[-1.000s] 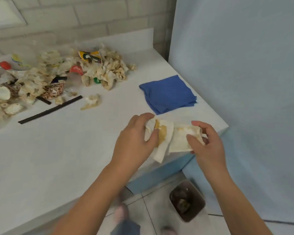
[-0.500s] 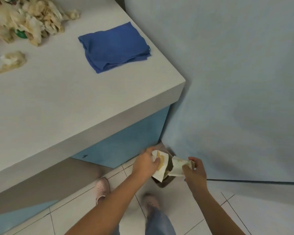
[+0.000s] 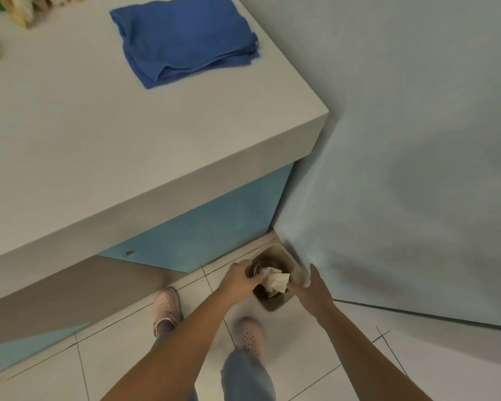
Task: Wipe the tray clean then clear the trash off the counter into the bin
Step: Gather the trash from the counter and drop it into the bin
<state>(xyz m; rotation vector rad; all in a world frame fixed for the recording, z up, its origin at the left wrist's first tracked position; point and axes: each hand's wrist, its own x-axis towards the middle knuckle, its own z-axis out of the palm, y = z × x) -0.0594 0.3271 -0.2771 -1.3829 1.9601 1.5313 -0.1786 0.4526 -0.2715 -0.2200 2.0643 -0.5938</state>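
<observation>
A small beige bin point(image 3: 273, 307) stands on the tiled floor at the foot of the counter's corner, with dark trash inside. A crumpled, stained white napkin point(image 3: 276, 280) hangs just over its opening. My left hand point(image 3: 240, 280) reaches down from the left, its curled fingers pinching the napkin's left edge. My right hand point(image 3: 313, 287) is at the bin's right rim with its fingers spread straight, holding nothing. The tray is out of sight.
The white counter point(image 3: 156, 154) juts out above the bin, with a folded blue cloth point(image 3: 185, 39) near its corner and crumpled paper trash point(image 3: 18, 10) at the top left. A pale blue wall point(image 3: 402, 140) closes the right side. My feet in pink shoes point(image 3: 165, 305) stand before the bin.
Both hands carried the napkin from counter height down to the bin. My right hand has let go of it and spread open; the napkin is now bunched at my left hand.
</observation>
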